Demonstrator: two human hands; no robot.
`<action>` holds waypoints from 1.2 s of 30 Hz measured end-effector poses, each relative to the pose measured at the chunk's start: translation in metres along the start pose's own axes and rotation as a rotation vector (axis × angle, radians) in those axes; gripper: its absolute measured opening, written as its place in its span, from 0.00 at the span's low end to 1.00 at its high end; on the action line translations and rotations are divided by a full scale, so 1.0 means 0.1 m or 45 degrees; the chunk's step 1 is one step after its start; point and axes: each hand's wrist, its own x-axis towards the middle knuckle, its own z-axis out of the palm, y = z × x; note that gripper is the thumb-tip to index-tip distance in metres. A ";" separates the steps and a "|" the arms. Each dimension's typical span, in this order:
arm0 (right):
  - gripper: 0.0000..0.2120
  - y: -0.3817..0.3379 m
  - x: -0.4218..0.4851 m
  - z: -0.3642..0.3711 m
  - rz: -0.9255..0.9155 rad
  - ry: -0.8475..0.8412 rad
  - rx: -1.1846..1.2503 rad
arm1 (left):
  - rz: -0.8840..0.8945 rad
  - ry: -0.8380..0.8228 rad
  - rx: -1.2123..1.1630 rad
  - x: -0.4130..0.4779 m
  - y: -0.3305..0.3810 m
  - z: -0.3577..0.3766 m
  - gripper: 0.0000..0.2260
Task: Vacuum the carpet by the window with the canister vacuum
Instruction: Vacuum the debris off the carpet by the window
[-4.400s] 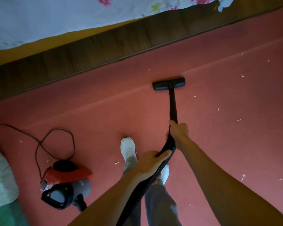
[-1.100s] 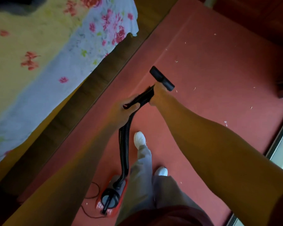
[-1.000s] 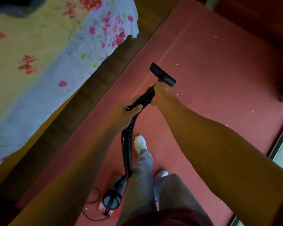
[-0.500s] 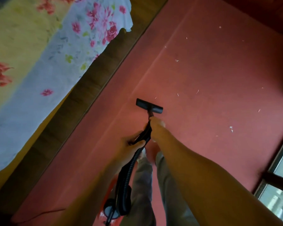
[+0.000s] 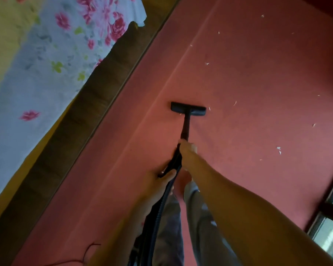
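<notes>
Right hand (image 5: 186, 148) grips the wand (image 5: 185, 127); left hand (image 5: 161, 179) grips the hose (image 5: 158, 208); nozzle (image 5: 188, 109) rests on the carpet (image 5: 248, 112).

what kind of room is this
Most likely a bedroom: a bed with a floral sheet on a wooden frame runs beside the red carpet, and a window shows at the lower right.
</notes>
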 end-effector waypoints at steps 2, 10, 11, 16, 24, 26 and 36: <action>0.09 -0.11 -0.01 0.00 -0.028 0.031 0.141 | 0.067 -0.011 0.040 0.08 0.13 -0.04 0.11; 0.15 0.12 -0.22 -0.31 0.103 0.084 0.238 | 0.037 -0.307 0.153 -0.19 0.37 -0.21 0.17; 0.17 0.16 -0.19 -0.33 0.115 0.094 0.211 | 0.024 -0.307 0.169 -0.18 0.34 -0.20 0.17; 0.23 0.24 -0.16 -0.27 0.156 0.108 0.163 | -0.051 -0.220 0.094 -0.14 0.24 -0.18 0.15; 0.14 0.09 -0.12 -0.02 0.049 0.034 -0.069 | -0.135 -0.107 -0.017 -0.04 0.21 -0.28 0.13; 0.14 -0.06 -0.10 0.04 0.030 0.015 -0.112 | -0.069 -0.069 -0.043 0.00 0.29 -0.23 0.12; 0.15 0.23 -0.01 -0.09 0.137 0.055 -0.184 | -0.260 -0.244 -0.089 -0.13 0.22 -0.26 0.13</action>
